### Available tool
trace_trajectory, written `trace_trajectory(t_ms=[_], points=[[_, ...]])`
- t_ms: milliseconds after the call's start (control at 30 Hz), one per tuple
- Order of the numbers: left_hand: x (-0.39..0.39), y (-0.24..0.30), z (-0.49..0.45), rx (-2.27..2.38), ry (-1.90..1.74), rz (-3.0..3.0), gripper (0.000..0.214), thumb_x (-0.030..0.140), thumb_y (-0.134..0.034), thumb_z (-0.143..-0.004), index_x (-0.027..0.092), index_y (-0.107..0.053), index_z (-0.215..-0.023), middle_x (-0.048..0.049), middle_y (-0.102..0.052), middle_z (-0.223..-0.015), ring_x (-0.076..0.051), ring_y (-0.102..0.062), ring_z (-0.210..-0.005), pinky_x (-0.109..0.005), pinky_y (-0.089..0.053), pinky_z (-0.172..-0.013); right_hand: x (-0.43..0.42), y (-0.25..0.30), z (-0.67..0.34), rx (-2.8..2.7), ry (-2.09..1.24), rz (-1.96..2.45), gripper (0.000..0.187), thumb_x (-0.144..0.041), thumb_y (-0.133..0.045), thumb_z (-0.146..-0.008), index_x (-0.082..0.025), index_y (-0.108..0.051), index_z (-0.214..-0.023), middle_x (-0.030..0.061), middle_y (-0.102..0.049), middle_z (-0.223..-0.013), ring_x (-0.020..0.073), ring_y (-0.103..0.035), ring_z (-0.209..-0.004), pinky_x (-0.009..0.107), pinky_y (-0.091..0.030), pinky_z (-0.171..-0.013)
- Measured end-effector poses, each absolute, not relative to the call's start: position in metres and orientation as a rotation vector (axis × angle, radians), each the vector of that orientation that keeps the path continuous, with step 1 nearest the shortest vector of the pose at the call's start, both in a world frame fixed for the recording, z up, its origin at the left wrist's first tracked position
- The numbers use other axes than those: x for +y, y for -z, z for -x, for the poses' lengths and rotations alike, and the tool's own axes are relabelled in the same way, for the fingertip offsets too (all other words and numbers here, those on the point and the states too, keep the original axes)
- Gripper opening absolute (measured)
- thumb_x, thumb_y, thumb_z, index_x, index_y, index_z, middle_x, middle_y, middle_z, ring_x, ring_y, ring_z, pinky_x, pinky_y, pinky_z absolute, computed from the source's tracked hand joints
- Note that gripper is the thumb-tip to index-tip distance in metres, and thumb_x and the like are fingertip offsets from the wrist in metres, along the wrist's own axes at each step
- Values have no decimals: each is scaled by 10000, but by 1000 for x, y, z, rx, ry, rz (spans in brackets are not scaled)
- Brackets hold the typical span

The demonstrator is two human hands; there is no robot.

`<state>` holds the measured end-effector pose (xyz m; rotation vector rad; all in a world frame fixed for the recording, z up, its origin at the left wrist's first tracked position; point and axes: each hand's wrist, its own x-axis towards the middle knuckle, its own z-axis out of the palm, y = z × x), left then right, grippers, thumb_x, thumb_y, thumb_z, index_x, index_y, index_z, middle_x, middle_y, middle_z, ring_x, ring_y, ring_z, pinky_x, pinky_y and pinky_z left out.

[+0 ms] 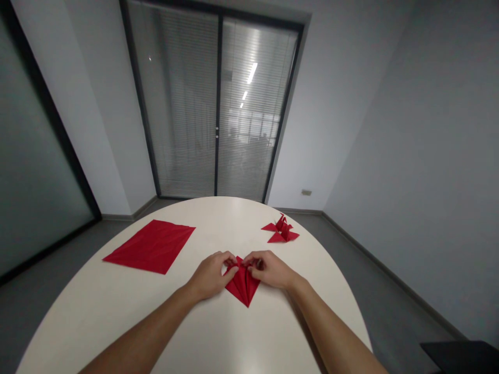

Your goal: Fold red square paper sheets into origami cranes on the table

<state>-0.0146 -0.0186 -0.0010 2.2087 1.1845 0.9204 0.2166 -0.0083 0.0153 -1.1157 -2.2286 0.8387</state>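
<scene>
A folded piece of red paper [246, 292] lies on the table between my hands, one corner pointing toward me and creases running down its middle. My left hand [215, 274] grips its upper left side between thumb and fingers. On the upper right side, my right hand [270, 268] pinches the same paper with thumb and curled fingers. The far part of the paper is partly covered by my fingertips. Beyond my right hand rest red folded paper cranes [283, 229], close together; their exact number is hard to make out.
A flat, lightly creased red paper sheet [150, 245] lies on the left of the round white table [218, 218]. A dark object [460, 356] stands at the lower right, past the table edge. Glass panels with blinds [191, 114] are behind the table.
</scene>
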Motion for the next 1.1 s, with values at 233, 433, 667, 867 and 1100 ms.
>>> trace_trajectory(t_ms=[233, 433, 667, 867, 1100], points=[[-20, -4, 15, 1154, -944, -2244, 119, 253, -623, -871, 230, -695, -962, -43, -716, -961, -220, -648, -921, -344, -494, -863, -9, -19, -218, -2292, -791, 1121, 334, -67, -577, -712, -202, -784, -937, 8, -733, -826, 139, -595, -668, 229, -459, -628], [-23, -7, 14, 1103, -931, -2185, 125, 270, -607, -888, 232, -668, -990, -18, -730, -939, -191, -658, -870, -302, -485, -805, -11, -22, -216, -2285, -678, 1169, 275, -78, -585, -696, -198, -767, -864, 11, -695, -835, 119, -541, -623, 218, -417, -579], [-20, -4, 14, 1097, -970, -2139, 171, 273, -602, -885, 230, -680, -1031, -24, -746, -976, -188, -675, -879, -293, -506, -820, -11, -16, -217, -2204, -812, 1161, 254, -60, -555, -714, -178, -710, -876, 7, -719, -822, 133, -599, -676, 218, -444, -620], [-17, -1, 19, 1061, -976, -2143, 182, 234, -597, -876, 221, -709, -1019, -48, -750, -1029, -208, -679, -948, -315, -513, -895, -11, -16, -216, -2130, -842, 1162, 214, -46, -567, -687, -179, -649, -834, 4, -715, -831, 140, -610, -710, 224, -452, -645], [-19, 0, 24, 1068, -935, -2210, 256, 124, -530, -835, 216, -698, -1006, -41, -738, -1005, -196, -668, -899, -297, -506, -846, -9, -13, -218, -2107, -817, 1157, 159, -66, -560, -728, -182, -610, -824, 16, -703, -843, 160, -626, -761, 249, -463, -678]])
